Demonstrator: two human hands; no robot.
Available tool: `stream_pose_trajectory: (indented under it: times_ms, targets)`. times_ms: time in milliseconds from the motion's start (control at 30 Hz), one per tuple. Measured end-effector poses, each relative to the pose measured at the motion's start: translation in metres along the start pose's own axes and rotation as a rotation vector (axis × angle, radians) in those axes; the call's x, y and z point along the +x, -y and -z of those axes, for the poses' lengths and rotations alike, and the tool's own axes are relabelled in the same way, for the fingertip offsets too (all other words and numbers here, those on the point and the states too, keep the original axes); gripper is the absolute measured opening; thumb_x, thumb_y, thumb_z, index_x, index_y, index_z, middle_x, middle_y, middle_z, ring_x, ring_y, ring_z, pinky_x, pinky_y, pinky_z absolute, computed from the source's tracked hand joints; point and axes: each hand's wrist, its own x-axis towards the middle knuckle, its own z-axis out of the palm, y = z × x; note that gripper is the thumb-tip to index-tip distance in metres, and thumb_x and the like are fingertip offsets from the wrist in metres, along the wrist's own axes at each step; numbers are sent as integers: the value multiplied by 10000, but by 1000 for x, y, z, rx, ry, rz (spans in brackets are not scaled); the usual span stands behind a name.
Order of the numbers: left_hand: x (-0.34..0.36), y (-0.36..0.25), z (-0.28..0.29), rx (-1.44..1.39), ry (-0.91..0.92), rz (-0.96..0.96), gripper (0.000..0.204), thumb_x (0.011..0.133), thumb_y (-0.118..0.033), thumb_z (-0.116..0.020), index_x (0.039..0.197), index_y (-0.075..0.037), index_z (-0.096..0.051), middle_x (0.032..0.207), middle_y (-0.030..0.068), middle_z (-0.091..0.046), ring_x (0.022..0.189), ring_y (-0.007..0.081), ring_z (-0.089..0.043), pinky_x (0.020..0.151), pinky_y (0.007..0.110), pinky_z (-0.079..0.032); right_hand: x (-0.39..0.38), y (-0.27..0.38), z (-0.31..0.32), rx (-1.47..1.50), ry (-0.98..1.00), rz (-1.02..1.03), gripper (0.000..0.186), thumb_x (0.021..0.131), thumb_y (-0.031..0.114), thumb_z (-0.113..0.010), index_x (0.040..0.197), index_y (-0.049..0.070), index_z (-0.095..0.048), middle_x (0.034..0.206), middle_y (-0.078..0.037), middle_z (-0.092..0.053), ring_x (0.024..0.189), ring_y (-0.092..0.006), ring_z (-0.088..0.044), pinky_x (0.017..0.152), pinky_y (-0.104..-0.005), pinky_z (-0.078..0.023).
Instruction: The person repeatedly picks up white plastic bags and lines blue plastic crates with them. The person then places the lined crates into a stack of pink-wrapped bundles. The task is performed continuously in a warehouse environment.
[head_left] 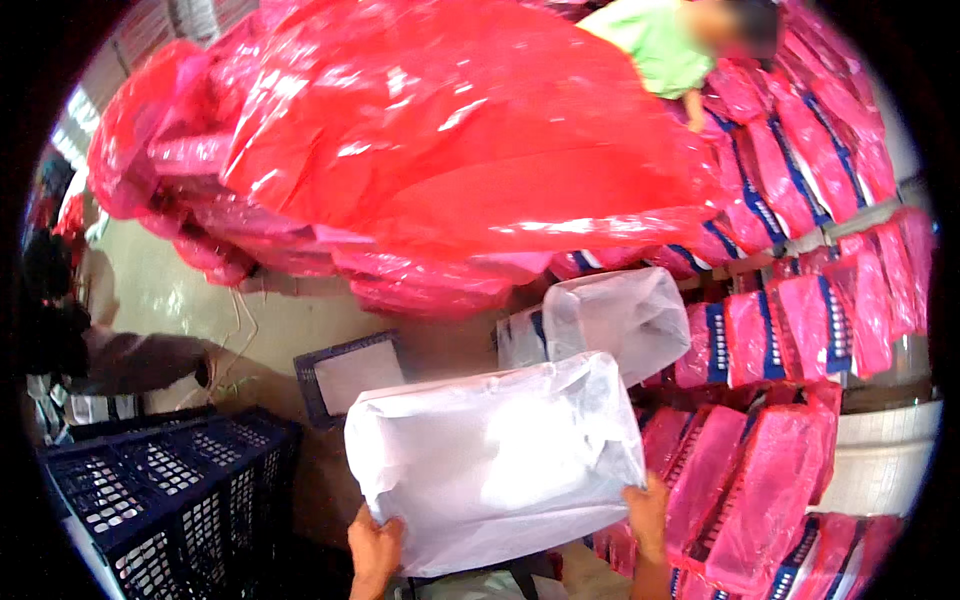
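My left hand is closed on the lower left corner of a rectangular, translucent white plastic liner, and my right hand grips its right side near the bottom. I cannot tell whether a container is inside it. Just beyond it lies a second object covered in similar white plastic. A blue crate with a pale inside sits on the floor beyond my left hand.
Navy perforated crates stand at lower left. Glossy red sheeting spans the top. Rows of pink-wrapped crates fill the right. A co-worker in green is at upper right; a dark-clothed person's limb shows at left.
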Motion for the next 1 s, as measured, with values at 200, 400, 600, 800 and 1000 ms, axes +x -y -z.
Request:
stream_pose_trajectory:
  times_ms: [200,400,600,800,1000]
  targets:
    - [2,-74,-133,12,191,-200,333,821,-128,-631,1099,54,-651,881,168,-715,797,258,-685,722,382,-528,103,17,121,-257,-408,158,340,771,97,-588,1080,-25,-658,909,-270,-686,847,-415,-670,782,-458,-509]
    - [47,-204,-306,222,232,-428,298,789,-191,-673,921,75,-691,783,124,-690,738,193,-639,663,369,-492,324,-51,199,159,-582,332,341,774,251,-710,968,-27,-672,912,-263,-686,885,-426,-664,807,-479,-496]
    - [118,-236,-400,325,171,-668,260,793,-272,-638,883,-35,-693,856,223,-698,841,391,-699,719,483,-551,415,-30,238,155,-526,205,408,755,342,-729,1014,28,-720,964,-240,-711,943,-407,-686,824,-451,-515]
    - [98,-220,-470,595,155,-921,70,794,-183,-617,845,-165,-661,763,140,-678,765,368,-697,650,501,-559,493,-134,232,217,-626,276,429,768,272,-743,1102,9,-698,997,-248,-709,948,-401,-687,864,-452,-520]
    - [116,-212,-446,513,68,-846,155,802,-266,-647,924,-186,-697,785,151,-681,771,366,-691,682,485,-565,473,-115,193,271,-560,308,428,838,221,-664,1197,-9,-637,1073,-280,-681,1027,-424,-657,932,-458,-499]
